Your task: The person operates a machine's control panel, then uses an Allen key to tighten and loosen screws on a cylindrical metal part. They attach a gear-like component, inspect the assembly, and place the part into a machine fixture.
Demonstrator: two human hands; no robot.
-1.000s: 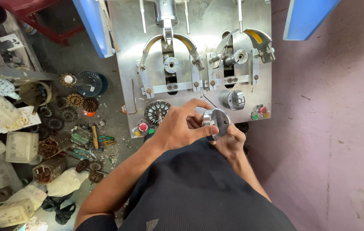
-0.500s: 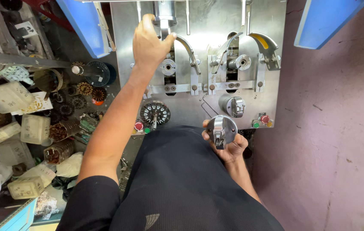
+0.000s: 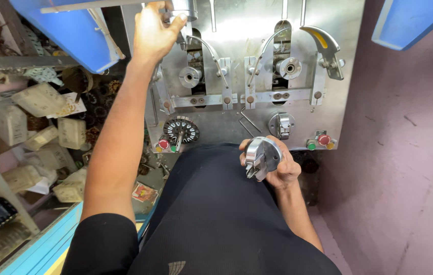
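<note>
Left hand (image 3: 153, 33) gripping lever (image 3: 182, 9) up top of machine (image 3: 237, 122); right hand (image 3: 272, 165) cradling round metal part (image 3: 261, 155), fingers closed, low, just below panel.

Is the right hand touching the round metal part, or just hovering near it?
Touching. The head view shows the right hand wrapped around the round metal part, fingers behind and under it, no gap.

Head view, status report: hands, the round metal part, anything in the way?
Left hand up on machine's top cylinder. Right hand gripping round metal part at waist, off the steel panel. Nothing between part and panel.
</note>
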